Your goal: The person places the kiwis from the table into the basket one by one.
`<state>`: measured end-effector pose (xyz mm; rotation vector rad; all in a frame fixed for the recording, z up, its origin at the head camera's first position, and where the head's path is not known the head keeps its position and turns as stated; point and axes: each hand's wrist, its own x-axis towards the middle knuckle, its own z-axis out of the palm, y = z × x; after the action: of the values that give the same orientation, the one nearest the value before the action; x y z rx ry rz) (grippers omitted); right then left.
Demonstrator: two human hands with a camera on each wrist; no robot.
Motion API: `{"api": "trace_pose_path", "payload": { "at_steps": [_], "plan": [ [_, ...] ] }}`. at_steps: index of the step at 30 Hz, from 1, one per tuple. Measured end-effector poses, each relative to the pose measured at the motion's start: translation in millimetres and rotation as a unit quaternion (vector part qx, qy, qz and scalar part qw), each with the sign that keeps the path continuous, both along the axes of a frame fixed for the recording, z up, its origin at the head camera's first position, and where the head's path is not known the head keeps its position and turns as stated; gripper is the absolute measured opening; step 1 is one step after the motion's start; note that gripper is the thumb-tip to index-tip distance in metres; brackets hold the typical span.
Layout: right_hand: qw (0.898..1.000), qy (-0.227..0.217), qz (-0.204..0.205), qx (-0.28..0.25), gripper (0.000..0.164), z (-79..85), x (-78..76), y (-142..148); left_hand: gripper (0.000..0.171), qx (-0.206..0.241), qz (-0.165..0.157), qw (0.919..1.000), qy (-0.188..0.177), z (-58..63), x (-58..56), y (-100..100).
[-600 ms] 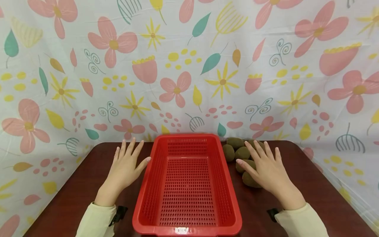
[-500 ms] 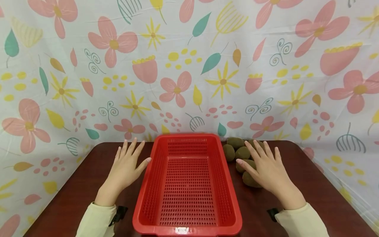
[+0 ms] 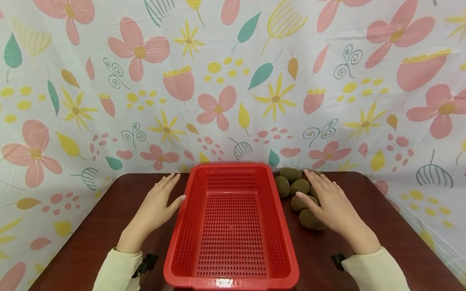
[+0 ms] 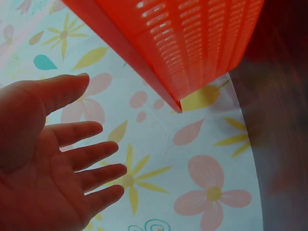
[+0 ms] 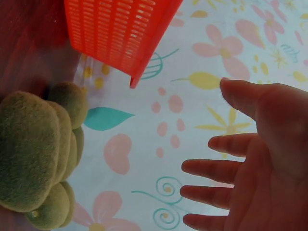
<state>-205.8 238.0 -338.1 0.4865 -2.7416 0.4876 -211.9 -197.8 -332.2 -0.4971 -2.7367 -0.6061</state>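
A red perforated plastic basket [image 3: 231, 282] stands on the table between my two hands, with nothing inside it. My left hand [image 3: 154, 208] hovers beside its left rim, fingers extended and thumb apart, holding nothing. My right hand [image 3: 333, 206] hovers at the right with straight fingers, also holding nothing. Under and beside it lies a cluster of several brown fuzzy kiwis [image 3: 300, 187], some partly hidden behind the hand. In the right wrist view the kiwis [image 5: 26, 151] sit apart from the fingers.
The dark reddish-brown table [image 3: 98, 242] backs onto a white floral cloth [image 3: 233, 81] that also runs along both sides. A small white label [image 3: 224, 282] is on the basket's front rim. Black straps [image 3: 145, 264] show at the cuffs.
Both hands have turned so the palms face inward more, fingers drawn closer together. The right hand has shifted slightly right. Basket and kiwis keep their places.
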Motion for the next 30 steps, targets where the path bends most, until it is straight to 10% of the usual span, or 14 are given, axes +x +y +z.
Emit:
{"api": "trace_pose_path", "payload": {
  "at_steps": [30],
  "plan": [
    [0.998, -0.068, 0.008, 0.008, 0.056, -44.4, -10.3, 32, 0.055, 0.109, -0.041, 0.9829, -0.143, -14.7, -2.1, -6]
  ]
}}
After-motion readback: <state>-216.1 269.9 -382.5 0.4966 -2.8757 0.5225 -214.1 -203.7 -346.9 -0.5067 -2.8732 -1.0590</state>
